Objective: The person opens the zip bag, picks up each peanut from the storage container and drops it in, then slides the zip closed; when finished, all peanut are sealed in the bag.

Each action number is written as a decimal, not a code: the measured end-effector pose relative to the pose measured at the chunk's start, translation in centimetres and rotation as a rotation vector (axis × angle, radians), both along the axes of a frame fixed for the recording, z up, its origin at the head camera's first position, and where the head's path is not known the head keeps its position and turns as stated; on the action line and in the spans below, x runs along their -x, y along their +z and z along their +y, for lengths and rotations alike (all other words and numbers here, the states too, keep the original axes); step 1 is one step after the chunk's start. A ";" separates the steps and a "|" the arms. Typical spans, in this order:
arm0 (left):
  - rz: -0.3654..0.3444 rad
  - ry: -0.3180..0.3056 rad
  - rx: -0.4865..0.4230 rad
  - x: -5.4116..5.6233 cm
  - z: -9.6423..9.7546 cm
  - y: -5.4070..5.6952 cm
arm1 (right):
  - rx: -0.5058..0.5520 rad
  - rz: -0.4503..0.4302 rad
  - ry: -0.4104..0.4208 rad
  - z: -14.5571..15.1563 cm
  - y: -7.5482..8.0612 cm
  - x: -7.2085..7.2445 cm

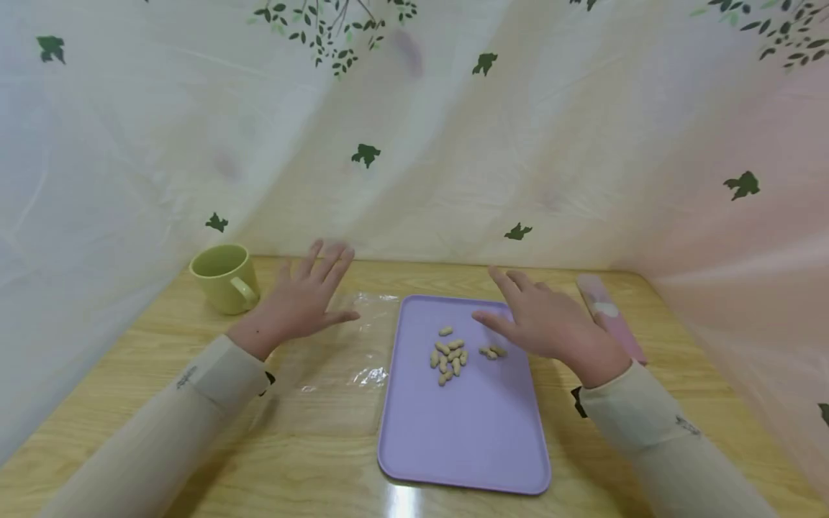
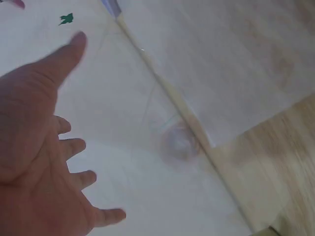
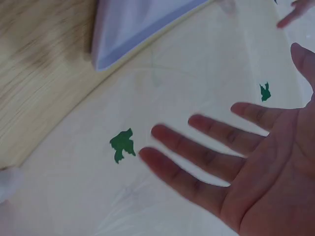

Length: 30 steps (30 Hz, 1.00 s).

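My left hand (image 1: 302, 302) is held with fingers spread above a clear plastic bag (image 1: 337, 388) that lies flat on the table. Over the upper right corner of the purple tray (image 1: 466, 446), my right hand (image 1: 547, 320) hovers, its fingers extended and holding nothing. Several unshelled peanuts (image 1: 449, 357) lie in a loose cluster on the tray, with a smaller group of peanuts (image 1: 494, 352) to their right, near the right thumb. Both wrist views show bare palms, the left hand (image 2: 39, 147) and the right hand (image 3: 261, 162), with nothing in them.
A green mug (image 1: 223, 279) stands at the back left, its handle toward the left hand. To the right of the tray lies a long pink and white packet (image 1: 612, 316), partly behind the right hand. A patterned curtain (image 1: 427, 180) hangs along the table's back edge.
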State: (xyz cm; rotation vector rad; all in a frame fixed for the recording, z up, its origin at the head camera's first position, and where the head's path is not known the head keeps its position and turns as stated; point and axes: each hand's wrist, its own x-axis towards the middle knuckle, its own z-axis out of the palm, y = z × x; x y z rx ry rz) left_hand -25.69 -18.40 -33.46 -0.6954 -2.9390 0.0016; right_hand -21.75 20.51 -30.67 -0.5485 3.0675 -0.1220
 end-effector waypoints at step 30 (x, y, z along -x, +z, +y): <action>-0.199 -0.055 -0.035 4.0 3.2 -1.8 | 0.109 -0.128 0.215 -6.7 1.0 3.4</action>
